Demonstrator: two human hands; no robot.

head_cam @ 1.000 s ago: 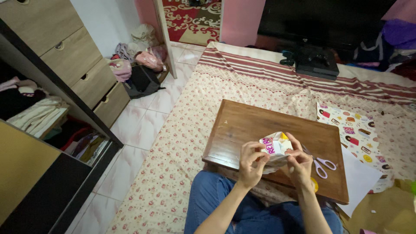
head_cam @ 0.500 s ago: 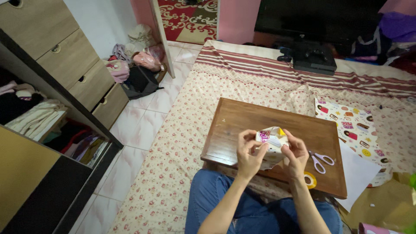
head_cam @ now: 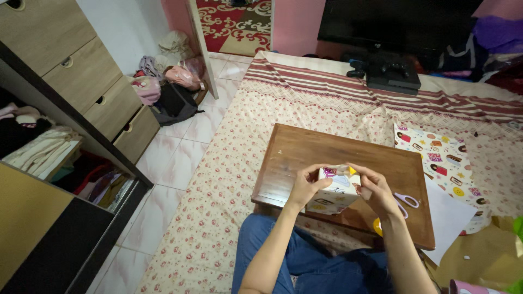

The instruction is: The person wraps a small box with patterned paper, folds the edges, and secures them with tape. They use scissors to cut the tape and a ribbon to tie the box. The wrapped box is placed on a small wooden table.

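Two bare hands meet over a low wooden counter (head_cam: 305, 158), which stands on a flower-printed bedsheet (head_cam: 218, 185) spread across the floor. Against the left wall rises a tall chest of drawers (head_cam: 81, 76), with folded clothes on open shelves below it, and a heap of bags (head_cam: 169, 92) lies on the white tiles beyond. A dark television (head_cam: 397, 24) and a black game console (head_cam: 389, 73) sit at the far end of the striped cloth.

To the right of the counter lies a sheet of gift wrap (head_cam: 447, 163) printed with small coloured pictures, partly over a plain white sheet. Pink-handled scissors (head_cam: 406, 200) rest on the counter near the right wrist, and a yellow tape roll (head_cam: 377, 226) peeps out at the counter's near edge.

Held just above the counter is a small box wrapped in patterned paper (head_cam: 335, 190). The left hand (head_cam: 305, 185) clasps its left side, fingers curled over the top edge, while the right hand (head_cam: 376, 190) presses fingertips on the top right corner, so each grip is closed on the box. It looks light and fairly stiff, though the paper skin is thin, likely slippery and easily creased or torn; holding it by the flat sides and firm edges seems safest, rather than by the loose folded flaps on top.
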